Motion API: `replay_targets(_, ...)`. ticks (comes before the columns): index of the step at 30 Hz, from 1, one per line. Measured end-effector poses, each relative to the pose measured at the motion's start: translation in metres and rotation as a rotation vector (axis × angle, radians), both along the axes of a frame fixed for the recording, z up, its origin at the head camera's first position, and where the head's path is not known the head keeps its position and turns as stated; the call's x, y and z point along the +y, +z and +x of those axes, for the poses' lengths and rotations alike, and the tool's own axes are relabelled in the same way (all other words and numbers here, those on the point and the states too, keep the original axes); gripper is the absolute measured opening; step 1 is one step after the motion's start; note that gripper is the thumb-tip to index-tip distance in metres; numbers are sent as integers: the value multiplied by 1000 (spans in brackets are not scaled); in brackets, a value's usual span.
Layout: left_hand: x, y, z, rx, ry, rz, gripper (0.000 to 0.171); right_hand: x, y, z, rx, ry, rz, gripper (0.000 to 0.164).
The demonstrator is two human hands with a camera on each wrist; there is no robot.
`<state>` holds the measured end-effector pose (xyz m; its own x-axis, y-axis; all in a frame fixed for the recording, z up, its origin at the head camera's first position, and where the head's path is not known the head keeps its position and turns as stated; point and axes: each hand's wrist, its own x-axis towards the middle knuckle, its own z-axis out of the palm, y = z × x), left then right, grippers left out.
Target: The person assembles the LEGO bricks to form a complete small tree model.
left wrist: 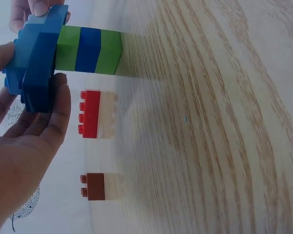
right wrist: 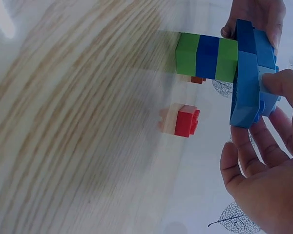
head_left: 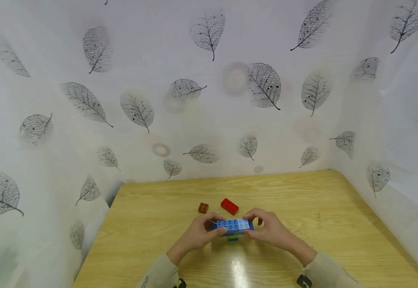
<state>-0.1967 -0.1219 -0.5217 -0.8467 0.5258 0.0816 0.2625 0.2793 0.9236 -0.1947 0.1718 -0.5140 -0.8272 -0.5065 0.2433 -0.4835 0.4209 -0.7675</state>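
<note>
A toy-brick build stands upright on the table, with a green and blue column under a wider dark blue layer. On top sit a blue brick and a lighter blue brick, side by side. My left hand grips the build's left end, thumb on the near side and fingers around the far side and underneath. At the other end my right hand holds it, its thumb on the lighter brick in the right wrist view.
Behind the build lie a long red brick and a small brown brick. A small reddish brick is partly hidden by the right hand. A leaf-patterned sheet rises at the wooden table's back and sides.
</note>
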Motion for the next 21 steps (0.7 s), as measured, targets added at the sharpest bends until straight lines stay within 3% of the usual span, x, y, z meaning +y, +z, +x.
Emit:
replay_targets(10,-4,0,4,-12,-26,20,30,-1,8,1,39,-20,-35,28)
replay_targets(21,-3,3,6,-24,-13,-11,31,-5,17,-21,-23,-126,-63,25)
